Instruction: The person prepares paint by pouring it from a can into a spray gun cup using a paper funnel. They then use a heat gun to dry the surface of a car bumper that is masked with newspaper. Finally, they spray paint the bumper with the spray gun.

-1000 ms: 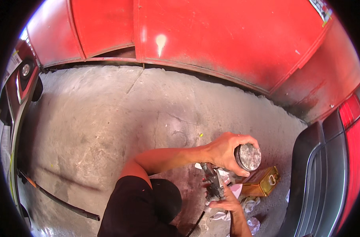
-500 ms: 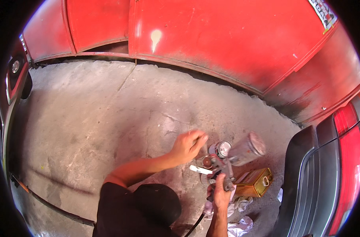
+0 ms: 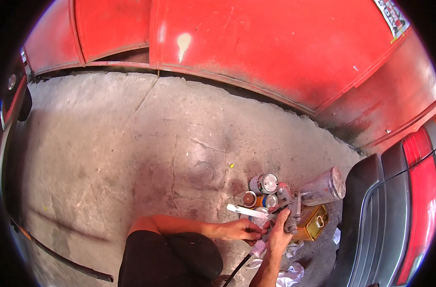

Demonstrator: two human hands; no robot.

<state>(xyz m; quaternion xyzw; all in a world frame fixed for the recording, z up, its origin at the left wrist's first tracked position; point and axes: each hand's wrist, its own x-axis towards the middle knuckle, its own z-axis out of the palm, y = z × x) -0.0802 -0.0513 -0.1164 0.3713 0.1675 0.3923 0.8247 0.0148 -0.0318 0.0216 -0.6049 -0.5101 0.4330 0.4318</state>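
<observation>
One spray gun [image 3: 294, 213] is hanging just beside the gold tin [image 3: 318, 221], on its left, partly covering it. The gun is showing a dull grey, paint-smeared metal body, and its single cup [image 3: 322, 187], cylindrical and streaked pinkish grey, is tilting out beyond the tin. One right hand [image 3: 278, 234] is grasping the gun's body, thumb lying along it. One left hand [image 3: 242, 231], farther left of the tin, is curling its fingers close to the gun's lower end; whether they are gripping anything cannot be told. Four round containers [image 3: 263, 183], one brown-topped, are clustering left of the tin, and one white strip [image 3: 242, 210] is lying by them. Two dark hoses are showing: a thin hose [image 3: 238, 269] is running from the gun's lower end, nearer the person than the tin, and a thick hose [image 3: 60, 254] is lying well left of it.
</observation>
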